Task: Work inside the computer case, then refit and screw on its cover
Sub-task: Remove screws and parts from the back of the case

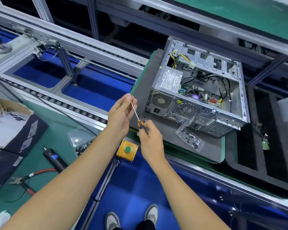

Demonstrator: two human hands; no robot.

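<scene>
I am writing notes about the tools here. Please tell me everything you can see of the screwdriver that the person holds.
The screwdriver is small, with a thin, bare metal shaft and a black and orange handle that looks like plastic. It slants in the air over the near edge of the grey mat, tip up and away, handle down. The right hand grips the handle; the left hand pinches the shaft near the tip. It is apart from the open computer case.

A grey roller conveyor [60,52] crosses behind the grip; blue floor [133,188] lies below it, a green bench mat [45,146] to its left.
</scene>
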